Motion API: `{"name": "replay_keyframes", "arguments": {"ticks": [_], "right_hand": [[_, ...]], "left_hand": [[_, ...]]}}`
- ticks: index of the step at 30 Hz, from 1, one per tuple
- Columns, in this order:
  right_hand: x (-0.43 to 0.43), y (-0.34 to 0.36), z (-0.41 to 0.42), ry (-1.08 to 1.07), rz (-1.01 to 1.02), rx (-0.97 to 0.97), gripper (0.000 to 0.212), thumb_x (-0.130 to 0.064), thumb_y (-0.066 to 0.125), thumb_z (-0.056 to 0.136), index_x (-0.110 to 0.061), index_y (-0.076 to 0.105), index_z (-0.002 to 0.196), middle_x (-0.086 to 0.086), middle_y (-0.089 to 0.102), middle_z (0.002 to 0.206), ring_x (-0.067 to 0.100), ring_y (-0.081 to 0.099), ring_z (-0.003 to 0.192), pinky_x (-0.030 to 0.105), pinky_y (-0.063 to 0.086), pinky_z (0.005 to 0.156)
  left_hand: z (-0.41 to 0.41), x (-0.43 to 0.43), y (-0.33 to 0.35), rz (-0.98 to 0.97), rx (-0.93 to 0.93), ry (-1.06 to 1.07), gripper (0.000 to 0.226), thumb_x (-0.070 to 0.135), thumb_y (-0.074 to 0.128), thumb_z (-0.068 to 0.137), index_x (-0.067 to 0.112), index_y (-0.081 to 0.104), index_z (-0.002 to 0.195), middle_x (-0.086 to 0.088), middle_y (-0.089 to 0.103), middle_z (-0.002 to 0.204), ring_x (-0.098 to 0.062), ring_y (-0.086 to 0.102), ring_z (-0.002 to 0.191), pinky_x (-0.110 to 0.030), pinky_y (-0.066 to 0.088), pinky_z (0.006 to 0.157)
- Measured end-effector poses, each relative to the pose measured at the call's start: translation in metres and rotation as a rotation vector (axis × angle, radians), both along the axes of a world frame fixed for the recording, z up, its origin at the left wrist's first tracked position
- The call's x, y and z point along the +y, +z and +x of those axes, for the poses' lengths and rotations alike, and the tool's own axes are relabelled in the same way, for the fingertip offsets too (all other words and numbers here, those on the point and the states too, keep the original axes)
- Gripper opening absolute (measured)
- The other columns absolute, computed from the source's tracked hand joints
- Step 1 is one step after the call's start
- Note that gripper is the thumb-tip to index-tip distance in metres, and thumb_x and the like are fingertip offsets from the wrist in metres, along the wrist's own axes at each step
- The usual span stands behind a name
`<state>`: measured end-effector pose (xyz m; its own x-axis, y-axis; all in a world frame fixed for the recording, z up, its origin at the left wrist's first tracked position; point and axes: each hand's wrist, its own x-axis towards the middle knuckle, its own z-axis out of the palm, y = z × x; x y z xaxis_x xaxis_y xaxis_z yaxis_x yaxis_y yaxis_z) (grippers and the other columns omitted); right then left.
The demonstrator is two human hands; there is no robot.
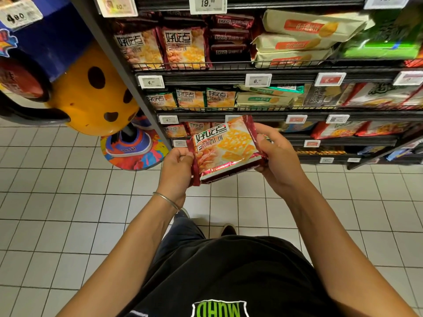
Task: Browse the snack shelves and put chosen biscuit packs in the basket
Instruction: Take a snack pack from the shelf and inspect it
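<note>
Both hands, the left hand [177, 164] and right hand [275, 156], grip opposite ends of a red biscuit pack [225, 148] before the snack shelves [274, 75].

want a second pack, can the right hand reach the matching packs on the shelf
Probably not yet: the right hand grips the held pack, though nothing blocks the shelf packs.

biscuit pack [225, 148] between both hands, before the shelves [274, 75].
</note>
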<state>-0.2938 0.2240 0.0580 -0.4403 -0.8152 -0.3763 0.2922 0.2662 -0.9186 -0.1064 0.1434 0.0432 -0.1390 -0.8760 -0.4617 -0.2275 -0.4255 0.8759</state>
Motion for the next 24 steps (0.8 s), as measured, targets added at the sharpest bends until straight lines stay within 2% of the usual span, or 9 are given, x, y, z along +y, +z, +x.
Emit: {"name": "replay_keyframes", "arguments": {"ticks": [3, 5, 7, 8, 12, 15, 18, 20, 24], "right_hand": [[-0.001, -0.001, 0.002, 0.026, 0.057, 0.113, 0.026, -0.029, 0.049, 0.109, -0.034, 0.064, 0.13, 0.002, 0.078, 0.105, 0.017, 0.077, 0.09, 0.034, 0.059, 0.07], [-0.002, -0.004, 0.002, 0.04, 0.077, 0.173, 0.024, -0.029, 0.051, 0.108, -0.036, 0.063, 0.127, 0.0, 0.077, 0.099, 0.01, 0.074, 0.078, 0.027, 0.054, 0.059], [-0.001, -0.005, -0.001, 0.04, 0.084, 0.178, 0.023, -0.027, 0.052, 0.108, -0.035, 0.064, 0.125, -0.002, 0.077, 0.092, 0.006, 0.071, 0.068, 0.022, 0.047, 0.049], [-0.002, -0.006, -0.003, 0.039, 0.091, 0.163, 0.022, -0.026, 0.052, 0.108, -0.033, 0.065, 0.125, -0.002, 0.076, 0.09, 0.006, 0.07, 0.066, 0.023, 0.045, 0.047], [-0.005, -0.01, -0.009, 0.031, 0.151, 0.026, 0.023, -0.022, 0.051, 0.109, -0.025, 0.066, 0.126, 0.0, 0.077, 0.091, 0.008, 0.07, 0.066, 0.022, 0.041, 0.045], [-0.006, -0.014, -0.008, 0.036, 0.201, -0.075, 0.024, -0.019, 0.05, 0.108, -0.019, 0.065, 0.127, 0.012, 0.077, 0.102, 0.011, 0.066, 0.068, 0.022, 0.04, 0.043], [-0.005, -0.016, -0.008, 0.048, 0.2, -0.156, 0.023, -0.017, 0.05, 0.108, -0.014, 0.065, 0.126, 0.02, 0.073, 0.103, 0.006, 0.053, 0.052, 0.02, 0.042, 0.043], [-0.004, -0.017, -0.008, 0.074, 0.186, -0.165, 0.022, -0.019, 0.052, 0.108, -0.016, 0.066, 0.124, 0.017, 0.074, 0.103, 0.01, 0.056, 0.06, 0.021, 0.045, 0.046], [0.0, -0.017, -0.003, 0.137, 0.202, -0.201, 0.026, -0.04, 0.052, 0.107, -0.024, 0.067, 0.121, 0.001, 0.079, 0.103, 0.019, 0.071, 0.093, 0.032, 0.058, 0.067]], "left_hand": [[-0.001, 0.002, -0.001, -0.043, -0.074, -0.013, 0.024, 0.017, 0.04, 0.109, 0.017, 0.055, 0.09, -0.018, 0.073, 0.103, -0.039, 0.074, 0.096, -0.059, 0.062, 0.077], [-0.002, 0.002, 0.001, -0.098, -0.108, -0.028, 0.023, 0.018, 0.038, 0.11, 0.017, 0.05, 0.091, -0.019, 0.072, 0.104, -0.034, 0.075, 0.087, -0.05, 0.064, 0.062], [-0.001, 0.001, 0.002, -0.121, -0.107, -0.028, 0.022, 0.018, 0.036, 0.11, 0.018, 0.046, 0.091, -0.015, 0.07, 0.098, -0.024, 0.072, 0.071, -0.029, 0.053, 0.041], [-0.001, -0.001, 0.003, -0.115, -0.105, -0.024, 0.022, 0.019, 0.036, 0.111, 0.018, 0.046, 0.091, -0.013, 0.068, 0.095, -0.02, 0.069, 0.066, -0.024, 0.047, 0.038], [-0.004, -0.009, 0.012, 0.036, 0.01, 0.022, 0.025, 0.015, 0.034, 0.11, 0.017, 0.05, 0.091, -0.008, 0.064, 0.082, -0.011, 0.059, 0.049, -0.018, 0.036, 0.034], [-0.006, -0.015, 0.019, 0.194, 0.124, 0.074, 0.027, 0.009, 0.031, 0.108, 0.013, 0.054, 0.094, -0.009, 0.058, 0.071, -0.005, 0.042, 0.035, -0.014, 0.033, 0.033], [-0.006, -0.017, 0.023, 0.316, 0.233, 0.104, 0.031, 0.005, 0.029, 0.106, 0.009, 0.056, 0.091, -0.004, 0.053, 0.054, -0.002, 0.031, 0.03, -0.011, 0.031, 0.032], [-0.004, -0.017, 0.024, 0.334, 0.265, 0.118, 0.032, 0.005, 0.029, 0.107, 0.01, 0.053, 0.086, -0.001, 0.05, 0.047, -0.001, 0.03, 0.03, -0.01, 0.03, 0.033], [-0.001, -0.014, 0.028, 0.279, 0.3, 0.115, 0.028, 0.007, 0.03, 0.109, 0.01, 0.052, 0.092, -0.009, 0.059, 0.067, -0.004, 0.04, 0.034, -0.012, 0.03, 0.033]]}}
